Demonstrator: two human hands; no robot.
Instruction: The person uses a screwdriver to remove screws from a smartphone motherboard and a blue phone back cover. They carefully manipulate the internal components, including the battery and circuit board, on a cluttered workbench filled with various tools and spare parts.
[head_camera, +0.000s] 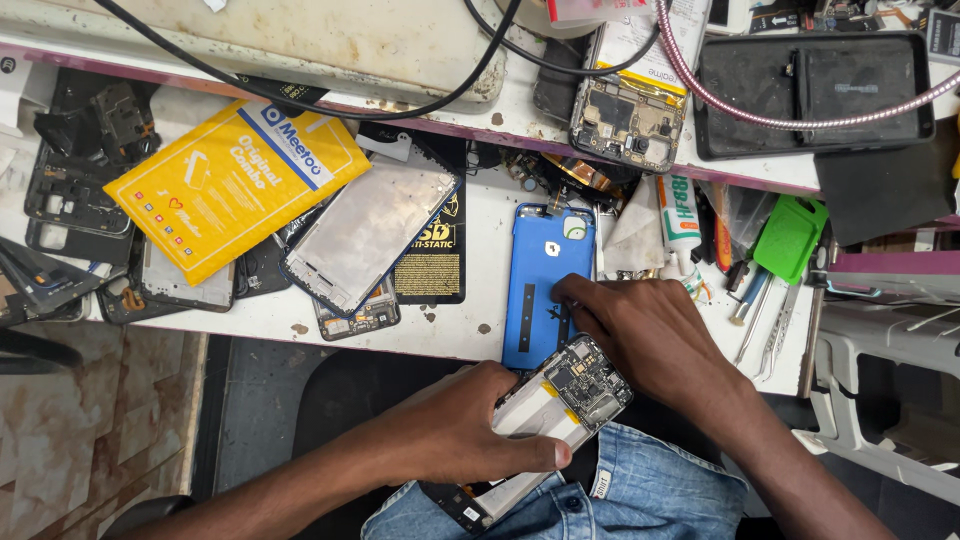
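Note:
An opened phone (560, 400) with a bare circuit board and a white-and-yellow battery lies tilted over my lap at the bench's front edge. My left hand (470, 425) grips it from the left, thumb across the battery. My right hand (655, 335) rests just above the phone's board end, fingertips pressing on a blue phone back cover (545, 265) that lies flat on the white bench (450, 330).
A yellow packet (235, 180), a silver phone frame (365, 230) and a black anti-static sheet (435, 260) lie to the left. Another opened phone (625, 115) and a black tray (810, 90) sit on the raised shelf. A glue tube (682, 210), green tool (790, 235) and tweezers (775, 325) lie right.

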